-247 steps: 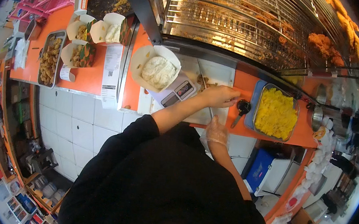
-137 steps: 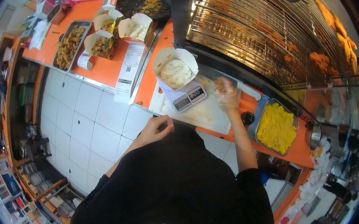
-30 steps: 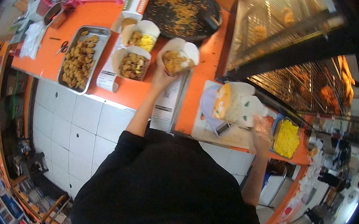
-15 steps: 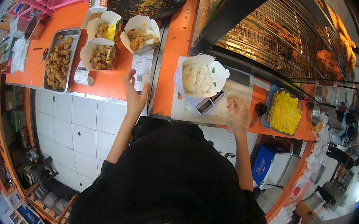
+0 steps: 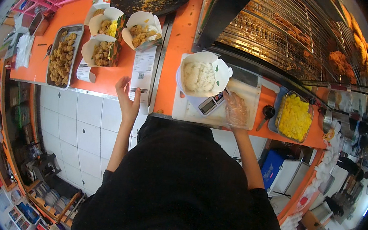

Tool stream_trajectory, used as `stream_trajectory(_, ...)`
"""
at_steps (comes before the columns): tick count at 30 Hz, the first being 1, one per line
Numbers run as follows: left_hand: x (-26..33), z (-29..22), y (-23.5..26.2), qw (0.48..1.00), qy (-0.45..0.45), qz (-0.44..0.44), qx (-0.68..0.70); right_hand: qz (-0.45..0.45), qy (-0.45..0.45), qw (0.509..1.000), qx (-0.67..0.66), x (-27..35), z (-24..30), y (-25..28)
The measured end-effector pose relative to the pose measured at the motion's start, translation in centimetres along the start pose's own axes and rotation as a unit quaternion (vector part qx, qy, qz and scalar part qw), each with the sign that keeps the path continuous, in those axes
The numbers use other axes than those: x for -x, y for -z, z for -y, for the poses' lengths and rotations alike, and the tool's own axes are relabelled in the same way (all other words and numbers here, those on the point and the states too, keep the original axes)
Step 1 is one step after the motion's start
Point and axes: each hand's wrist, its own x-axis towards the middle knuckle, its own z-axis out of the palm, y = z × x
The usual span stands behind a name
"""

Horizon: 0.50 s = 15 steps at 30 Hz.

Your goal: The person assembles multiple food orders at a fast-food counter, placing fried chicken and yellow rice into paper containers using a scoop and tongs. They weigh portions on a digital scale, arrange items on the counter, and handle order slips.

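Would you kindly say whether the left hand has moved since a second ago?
Yes: judged against the orange counter, the left hand has drawn back to the counter's near edge.

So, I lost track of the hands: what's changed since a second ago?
The bare left hand has let go of the white paper box of brown fried pieces and drawn back; the clear-gloved right hand has moved left, beside the white paper box of rice. The rectangular metal tray stayed put.
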Motion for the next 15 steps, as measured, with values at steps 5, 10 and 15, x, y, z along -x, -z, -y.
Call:
stream_trajectory(5,-0.1,0.4,0.1,1.0,-0.005,0.002,-0.009,-0.025,0.033,0.997,0.064,0.0,0.1,0.2)
stream_trajectory(10,-0.2,0.8,0.8,1.0,-0.002,0.002,0.014,0.006,0.015,0.996,0.086,-0.2,1.7,2.3)
stream_trajectory(15,-0.2,3.3,5.5,0.995,-0.037,-0.074,-0.063,0.251,-0.128,0.958,0.049,-0.4,8.1,7.7)
